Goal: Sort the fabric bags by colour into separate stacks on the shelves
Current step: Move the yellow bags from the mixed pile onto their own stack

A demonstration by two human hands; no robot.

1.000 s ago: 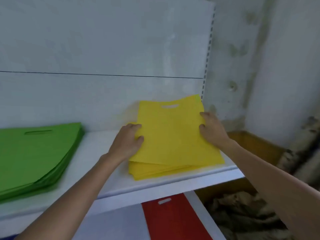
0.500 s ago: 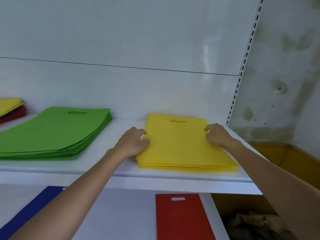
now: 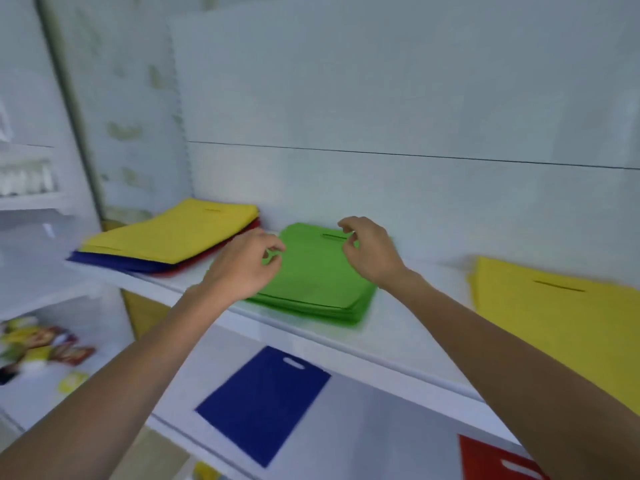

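Observation:
A stack of green fabric bags [image 3: 311, 282] lies mid-shelf on the white upper shelf [image 3: 398, 344]. Both hands hover over it with loosely curled fingers and hold nothing: my left hand [image 3: 242, 268] above its left edge, my right hand [image 3: 370, 251] near its handle slot. To the left sits a mixed pile [image 3: 166, 240] with yellow bags on top and blue and red ones beneath. A yellow stack [image 3: 561, 320] lies at the right. On the lower shelf lie a blue bag [image 3: 263, 400] and a red bag [image 3: 498, 462].
A neighbouring shelf unit at the left holds colourful packets [image 3: 41, 344] and small white items [image 3: 27, 178]. The white back panel [image 3: 381, 98] rises behind the stacks. The view is blurred by motion.
My view has swung left from the yellow stack to the green one. Both hands have let go of the yellow stack and now hover over the green bags.

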